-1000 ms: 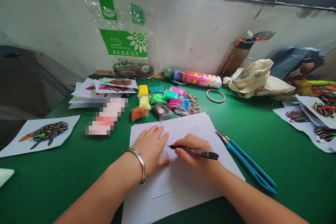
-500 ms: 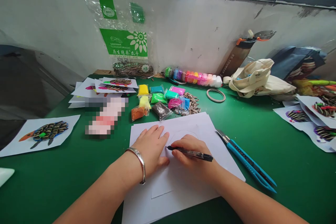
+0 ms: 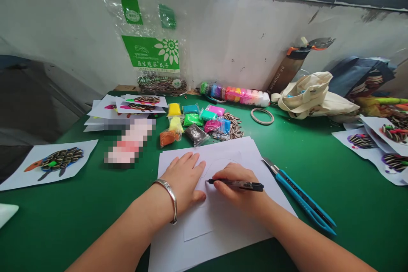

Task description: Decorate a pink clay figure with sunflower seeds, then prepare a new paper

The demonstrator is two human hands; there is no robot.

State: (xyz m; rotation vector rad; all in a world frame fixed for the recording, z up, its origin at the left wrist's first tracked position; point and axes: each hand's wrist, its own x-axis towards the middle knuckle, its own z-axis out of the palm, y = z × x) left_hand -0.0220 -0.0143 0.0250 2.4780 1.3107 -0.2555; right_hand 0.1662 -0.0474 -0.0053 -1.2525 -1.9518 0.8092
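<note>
White sheets of paper [image 3: 178,255] lie stacked on the green table, with a thin curved line and a straight-edged outline on the top one. My left hand [image 3: 185,182] lies flat on the paper, fingers apart, a silver bangle on its wrist. To its right, my right hand [image 3: 239,182] is closed round a black pen [image 3: 244,185], whose tip is at the paper beside my left thumb and index finger. A blue-handled tool with a metal tip [image 3: 302,195] lies along the right edge of the sheets.
Behind the paper lie colourful clay packets [image 3: 193,119], sunflower seeds [image 3: 233,126] and a tape roll [image 3: 262,116]. Seed pictures [image 3: 60,163] lie at both sides. A seed bag [image 3: 153,55], bottle [image 3: 287,68] and cream cloth bag [image 3: 306,93] stand or lie along the wall.
My right hand and the pen have moved slightly to the right, the pen tip a little right and nearer to me. My left hand has stayed in place.
</note>
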